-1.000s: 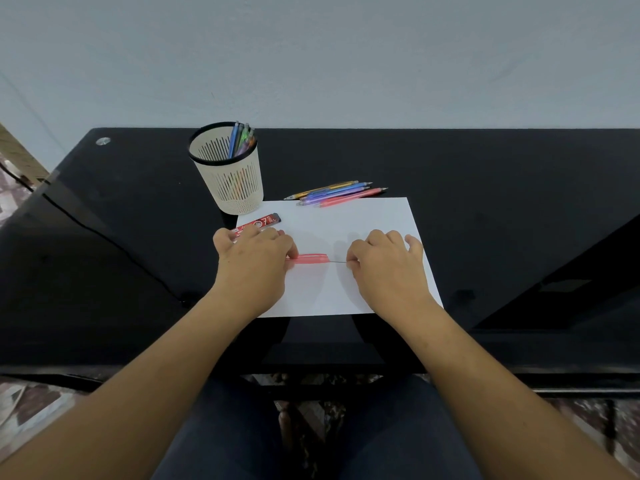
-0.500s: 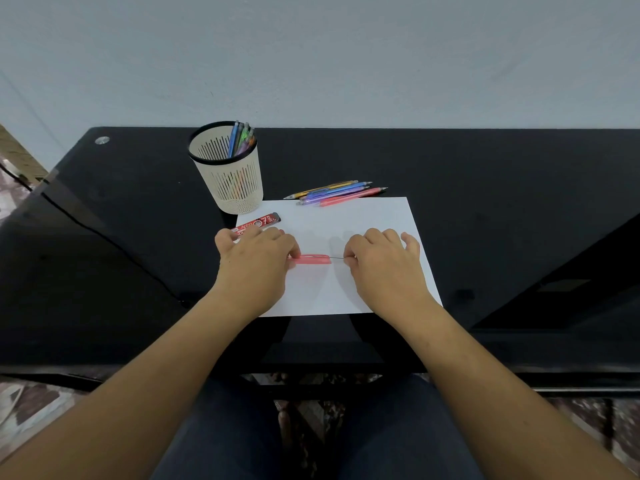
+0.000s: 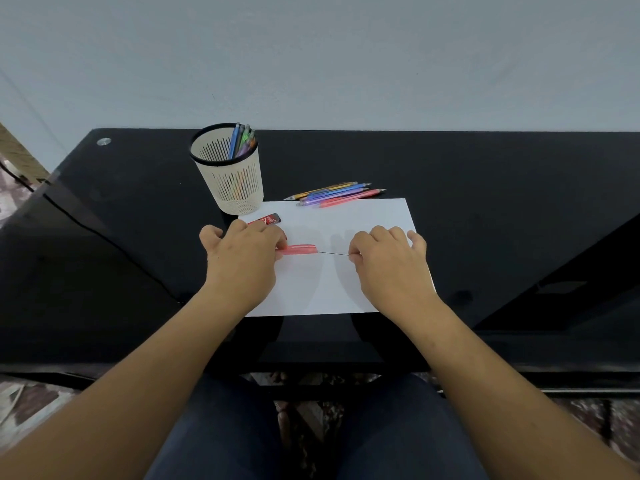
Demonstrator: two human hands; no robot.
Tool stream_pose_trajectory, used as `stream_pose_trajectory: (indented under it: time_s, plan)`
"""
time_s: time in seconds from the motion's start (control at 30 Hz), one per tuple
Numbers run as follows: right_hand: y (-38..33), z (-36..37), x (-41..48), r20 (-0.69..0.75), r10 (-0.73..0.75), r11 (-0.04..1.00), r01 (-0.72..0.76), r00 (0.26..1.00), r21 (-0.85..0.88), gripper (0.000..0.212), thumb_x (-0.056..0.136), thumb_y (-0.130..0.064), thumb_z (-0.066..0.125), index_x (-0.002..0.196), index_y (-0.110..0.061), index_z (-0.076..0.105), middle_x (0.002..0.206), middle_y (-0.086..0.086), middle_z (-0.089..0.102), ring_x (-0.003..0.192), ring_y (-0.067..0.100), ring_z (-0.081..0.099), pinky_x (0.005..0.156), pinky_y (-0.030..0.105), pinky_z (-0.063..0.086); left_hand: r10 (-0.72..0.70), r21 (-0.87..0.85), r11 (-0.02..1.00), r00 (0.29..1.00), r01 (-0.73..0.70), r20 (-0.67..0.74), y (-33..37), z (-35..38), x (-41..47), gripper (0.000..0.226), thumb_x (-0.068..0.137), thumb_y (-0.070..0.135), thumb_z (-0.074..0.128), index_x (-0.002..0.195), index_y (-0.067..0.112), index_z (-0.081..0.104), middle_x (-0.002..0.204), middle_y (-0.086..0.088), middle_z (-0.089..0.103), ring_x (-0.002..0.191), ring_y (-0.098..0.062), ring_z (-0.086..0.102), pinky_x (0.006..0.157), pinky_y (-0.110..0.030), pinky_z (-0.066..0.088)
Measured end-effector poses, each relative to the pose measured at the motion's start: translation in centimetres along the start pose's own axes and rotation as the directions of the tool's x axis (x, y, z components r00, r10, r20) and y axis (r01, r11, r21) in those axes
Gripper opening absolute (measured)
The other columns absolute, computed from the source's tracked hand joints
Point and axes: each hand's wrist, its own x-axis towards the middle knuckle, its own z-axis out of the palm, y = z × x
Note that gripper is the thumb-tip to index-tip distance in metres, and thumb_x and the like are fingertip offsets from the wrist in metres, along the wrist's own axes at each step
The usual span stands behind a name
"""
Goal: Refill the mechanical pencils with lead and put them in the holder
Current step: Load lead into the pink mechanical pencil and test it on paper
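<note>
Over a white sheet of paper (image 3: 360, 220), my left hand (image 3: 239, 258) grips a pink mechanical pencil (image 3: 299, 249) that lies level, its open end pointing right. My right hand (image 3: 388, 261) pinches a thin dark lead (image 3: 332, 253) whose left tip sits at the pencil's end. A red lead case (image 3: 266, 220) lies on the paper just behind my left hand. Several coloured mechanical pencils (image 3: 334, 195) lie in a row at the paper's far edge. The cream slotted holder (image 3: 230, 178) stands at the back left with several pencils inside.
The black glass desk (image 3: 485, 202) reaches to a pale wall behind. A dark cable (image 3: 104, 233) runs across the desk's left part. My legs and a patterned floor show below the near edge.
My right hand has drawn to the right, so a longer stretch of lead shows between it and the pencil. My left hand has barely moved.
</note>
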Motion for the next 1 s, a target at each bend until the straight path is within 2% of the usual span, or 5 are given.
stream_pose_trajectory:
  time_s: [0.23,0.63,0.83,1.0]
  plan:
    - [-0.1,0.0,0.0,0.0,0.017,1.0,-0.017,1.0,0.005,0.015,0.097,-0.023,0.046,0.11,-0.027,0.054,0.109,-0.005,0.055,0.105,0.018,0.049,0.108,0.044,0.023,-0.003,-0.02,1.0,1.0,0.003,-0.001,-0.1,-0.1,0.0,0.023,0.093,0.021,0.056,0.108,0.038,0.059,0.108,0.014,0.059,0.099,-0.012,0.046,0.082,-0.037,0.016]
    - [-0.4,0.0,-0.1,0.004,-0.007,0.997,0.007,1.0,0.07,0.015,0.098,-0.024,0.044,0.108,-0.026,0.056,0.107,-0.005,0.055,0.104,0.018,0.048,0.108,0.044,0.021,0.043,-0.048,0.998,0.999,-0.042,0.022,0.3,-0.2,0.0,0.02,0.096,0.023,0.051,0.106,0.04,0.057,0.108,0.016,0.058,0.104,-0.011,0.045,0.081,-0.036,0.013]
    - [-0.7,0.4,0.0,-0.003,-0.039,0.995,0.039,0.999,0.097,0.02,0.099,-0.024,0.043,0.109,-0.027,0.06,0.108,-0.006,0.057,0.107,0.017,0.048,0.11,0.042,0.016,0.085,-0.073,0.994,0.995,-0.082,0.048,0.7,-0.1,-0.2,0.015,0.096,0.029,0.052,0.106,0.039,0.057,0.109,0.018,0.057,0.109,-0.01,0.043,0.089,-0.039,0.019]
    - [-0.3,0.8,0.1,-0.028,-0.071,0.997,0.072,0.997,0.037,0.018,0.097,-0.024,0.047,0.106,-0.029,0.063,0.105,-0.008,0.06,0.108,0.017,0.047,0.111,0.043,0.015,0.11,-0.089,0.991,0.992,-0.104,0.064,0.6,-0.1,-0.4,0.014,0.095,0.031,0.052,0.104,0.04,0.056,0.109,0.021,0.057,0.109,-0.008,0.045,0.093,-0.04,0.019]
